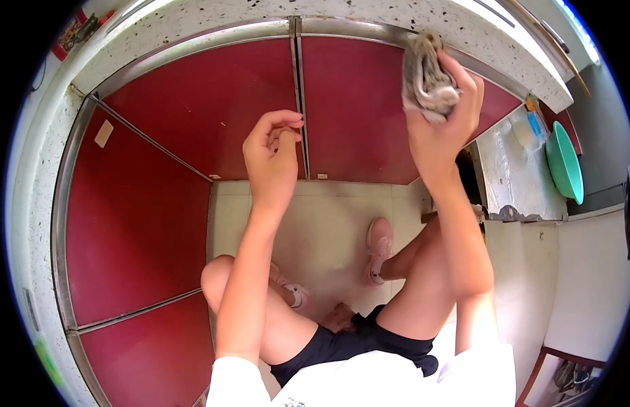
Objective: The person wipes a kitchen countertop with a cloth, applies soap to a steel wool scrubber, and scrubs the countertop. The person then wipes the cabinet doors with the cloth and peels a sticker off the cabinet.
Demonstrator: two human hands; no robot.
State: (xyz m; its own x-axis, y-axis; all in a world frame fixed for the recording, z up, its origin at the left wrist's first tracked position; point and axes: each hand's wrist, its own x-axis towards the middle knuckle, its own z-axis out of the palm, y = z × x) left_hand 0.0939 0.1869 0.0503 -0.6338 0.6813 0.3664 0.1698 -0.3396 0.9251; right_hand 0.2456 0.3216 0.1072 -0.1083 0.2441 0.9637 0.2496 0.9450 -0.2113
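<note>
My right hand (450, 125) is closed around a crumpled grey-brown cloth (429, 81), which is up against the metal frame (369, 30) under the speckled countertop, at the upper right of a red cabinet door (356, 108). My left hand (274, 146) is raised before the cabinet, near the vertical metal strip between two doors. Its fingers are curled, with gaps between them, and nothing shows in them.
A speckled countertop (247, 11) curves over the red doors. To the right stand a foil-covered surface (515, 169) and a green basin (564, 163). My legs and pink shoes (380, 241) are on the pale floor (328, 224) below.
</note>
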